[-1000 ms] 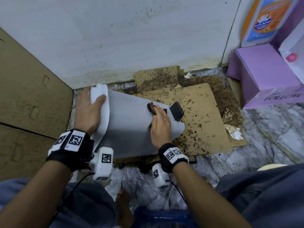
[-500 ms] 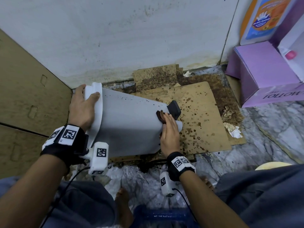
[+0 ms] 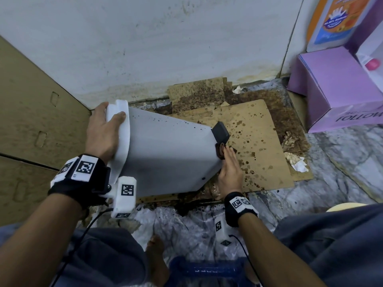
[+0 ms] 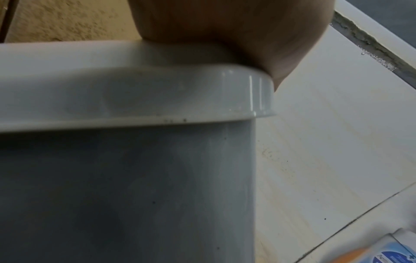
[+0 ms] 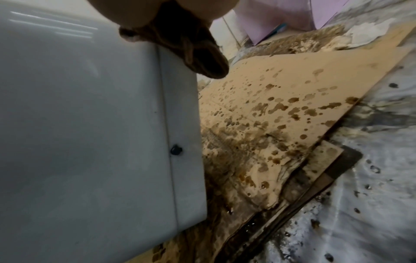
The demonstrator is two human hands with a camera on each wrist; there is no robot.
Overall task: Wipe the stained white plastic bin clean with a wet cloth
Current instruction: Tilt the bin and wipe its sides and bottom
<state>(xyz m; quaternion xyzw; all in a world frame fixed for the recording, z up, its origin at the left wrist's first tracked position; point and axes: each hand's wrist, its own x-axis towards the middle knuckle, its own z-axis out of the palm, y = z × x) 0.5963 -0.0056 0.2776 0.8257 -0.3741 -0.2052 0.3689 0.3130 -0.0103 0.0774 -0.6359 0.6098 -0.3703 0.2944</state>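
The white plastic bin (image 3: 165,154) lies tilted on its side, lid end to the left, base to the right. Small dark specks dot its upper side. My left hand (image 3: 103,131) grips the lid rim, thumb over the edge; the left wrist view shows the palm (image 4: 225,26) on that rim above the bin wall (image 4: 135,178). My right hand (image 3: 230,168) presses a brown wet cloth (image 3: 220,151) with straight fingers against the base edge, just below the black pedal (image 3: 220,129). In the right wrist view the cloth (image 5: 198,53) hangs past the bin corner (image 5: 90,124).
Stained cardboard sheets (image 3: 259,141) cover the floor under the bin, with wet marble floor (image 3: 342,172) beyond. A purple box (image 3: 335,88) stands at the right, the wall (image 3: 165,48) behind, and a cardboard panel (image 3: 31,110) to the left. Crumpled paper (image 3: 294,160) lies on the cardboard.
My right hand has slid the cloth along the bin's side rightwards to the base edge. The bin has turned, its lid end now higher and further left.
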